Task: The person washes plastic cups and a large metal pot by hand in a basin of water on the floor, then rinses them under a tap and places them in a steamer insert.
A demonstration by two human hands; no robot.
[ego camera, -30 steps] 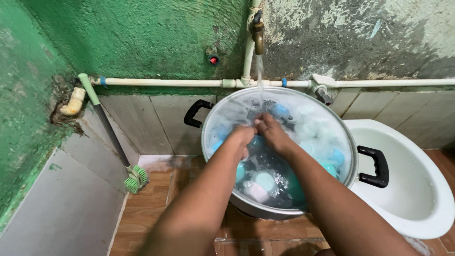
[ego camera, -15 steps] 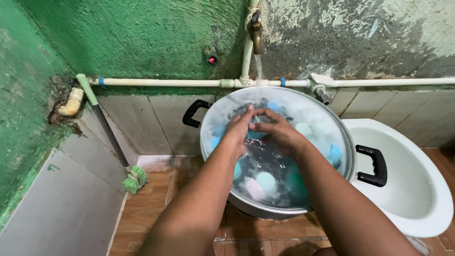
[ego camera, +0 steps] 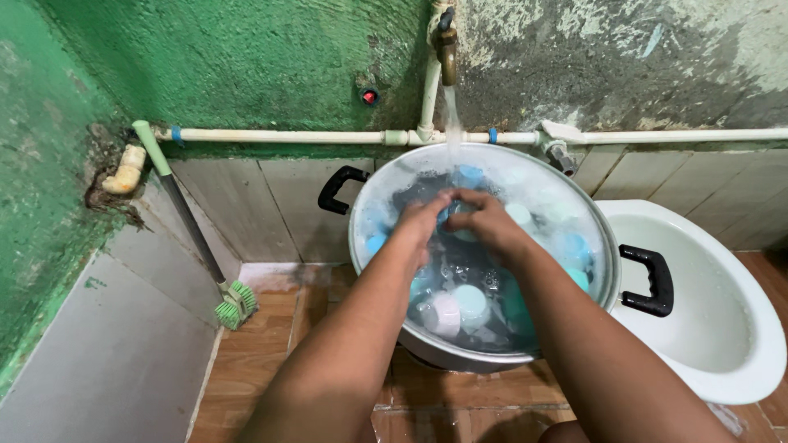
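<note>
A large metal pot [ego camera: 603, 258] with black handles stands under a running brass tap [ego camera: 446, 49], full of soapy water and several blue, teal and pink round plastic pieces [ego camera: 471, 299]. My left hand [ego camera: 423, 221] and my right hand [ego camera: 484, 221] meet over the middle of the pot, fingers curled together around a small blue piece [ego camera: 460, 233] that they mostly hide. Water from the tap falls just behind my fingers.
A white basin [ego camera: 730, 328] sits to the right of the pot. A green-bristled brush [ego camera: 234, 303] on a long handle leans in the left corner. White pipes [ego camera: 279, 136] run along the green wall. Brown floor tiles lie below.
My hands rose slightly from the water and shifted together under the tap stream; the floating pieces drifted a little. The view moved slightly.
</note>
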